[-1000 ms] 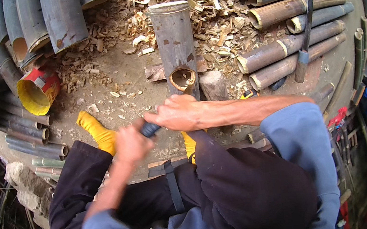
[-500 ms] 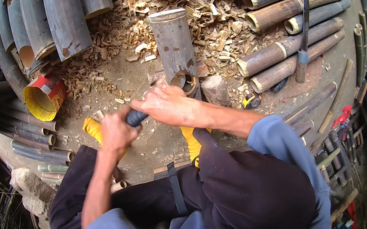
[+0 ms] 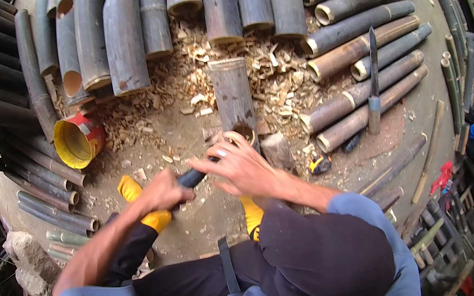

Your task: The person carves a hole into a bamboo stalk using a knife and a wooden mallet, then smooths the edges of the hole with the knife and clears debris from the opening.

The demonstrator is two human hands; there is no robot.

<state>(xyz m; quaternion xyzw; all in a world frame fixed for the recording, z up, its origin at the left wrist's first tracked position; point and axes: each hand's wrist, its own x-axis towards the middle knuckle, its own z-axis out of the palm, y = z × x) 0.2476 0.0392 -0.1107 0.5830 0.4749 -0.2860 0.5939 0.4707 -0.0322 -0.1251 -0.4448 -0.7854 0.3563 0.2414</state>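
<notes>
Dark tool handle (image 3: 193, 178) sits between the 2 hands, just left of the tube's near end. Left hand (image 3: 166, 190) wraps around it, blurred. Right hand (image 3: 246, 168) is partly spread, thumb by the handle's end, fingertips near the hole in the bamboo tube (image 3: 232, 93); can't tell if it pinches anything. Risks: handle slipping could knock the right fingers; sideways push could roll the round tube. Counts: 1 handle, 1 holed tube, 1 wooden stump (image 3: 278, 154), 1 tape measure (image 3: 319, 164), 1 knife (image 3: 374, 86), 7 right-row bamboo lengths (image 3: 358, 29), 1 can (image 3: 78, 142); shavings (image 3: 136, 120) uncountable.
</notes>
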